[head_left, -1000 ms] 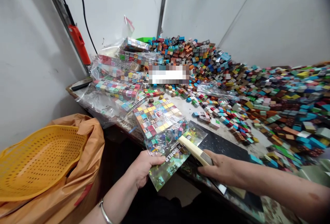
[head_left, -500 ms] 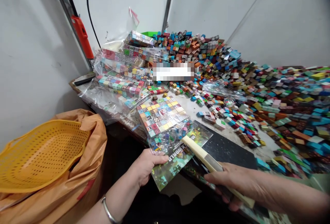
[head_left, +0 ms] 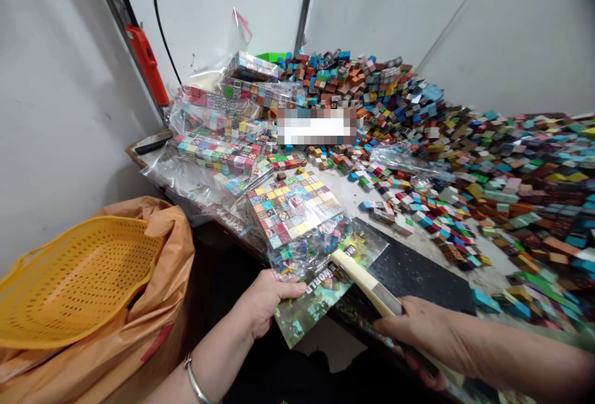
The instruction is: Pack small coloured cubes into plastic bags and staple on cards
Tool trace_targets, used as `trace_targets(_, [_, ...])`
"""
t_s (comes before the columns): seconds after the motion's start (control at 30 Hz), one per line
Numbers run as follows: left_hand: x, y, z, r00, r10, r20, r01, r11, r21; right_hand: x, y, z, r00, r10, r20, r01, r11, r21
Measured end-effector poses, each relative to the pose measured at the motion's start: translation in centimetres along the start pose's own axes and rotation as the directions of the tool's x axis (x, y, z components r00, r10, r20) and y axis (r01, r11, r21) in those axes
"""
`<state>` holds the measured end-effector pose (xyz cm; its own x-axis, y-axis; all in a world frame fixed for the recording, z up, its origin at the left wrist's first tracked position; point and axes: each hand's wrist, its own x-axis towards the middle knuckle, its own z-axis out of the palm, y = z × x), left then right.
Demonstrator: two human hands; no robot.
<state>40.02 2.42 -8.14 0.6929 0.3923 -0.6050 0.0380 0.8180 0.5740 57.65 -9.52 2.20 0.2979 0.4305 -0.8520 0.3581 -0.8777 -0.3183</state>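
Along the table edge (head_left: 437, 249), left hand (head_left: 260, 302) still pinches the printed bag (head_left: 316, 280); right hand (head_left: 418, 329) keeps gripping the sealer bar (head_left: 367, 283).

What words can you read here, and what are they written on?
"WORLD": white letters on the green printed card inside the clear bag that the left hand holds.
A second short word on that card, by the pale bar under the right hand: partly hidden, cannot be read.
Blurred strip among the coloured cubes: nothing can be read.
Patterns on the cubes: too small to tell any letters.
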Motion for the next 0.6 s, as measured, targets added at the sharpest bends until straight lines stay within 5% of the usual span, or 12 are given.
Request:
trace_targets(0.13, [0.0,0.1,0.0,0.999,-0.005,-0.034,0.005,1.0,0.016,1.6,1.6,0.6,0.994,0.067,0.081,-0.07,0.997,0.033])
trace_targets(0.3, [0.1,0.4,0.0,0.999,-0.004,-0.04,0.007,0.998,0.059,2.1,2.0,1.4,0.997,0.059,0.043,-0.062,0.995,0.073])
trace_targets(0.6, [-0.4,0.6,0.6,0.999,0.011,-0.043,-0.008,0.998,0.066,1.9,3.6,1.4,0.983,-0.153,0.097,0.118,0.948,0.295])
